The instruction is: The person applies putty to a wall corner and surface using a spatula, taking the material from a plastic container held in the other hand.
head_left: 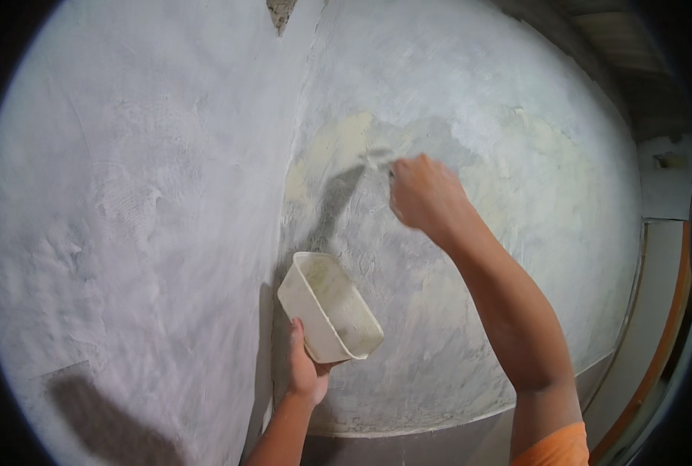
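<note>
My left hand (309,365) grips a white plastic tub (307,311) from below and behind, with the thumb on its left side. The tub is tilted, and its inside shows pale smears. My right hand (424,194) is raised against the middle of the facing wall, its fingers closed on a small scraper (379,159), mostly hidden by the hand and blurred. The scraper is at the facing wall (455,311), beside a pale yellow patch of filler (330,147) on the grey, uneven plaster.
A second plastered wall (128,194) meets this one at a corner on the left. A dark roof edge (618,54) runs along the upper right. An opening with an orange-edged frame (668,311) stands at the far right. A ledge line (439,427) crosses low on the wall.
</note>
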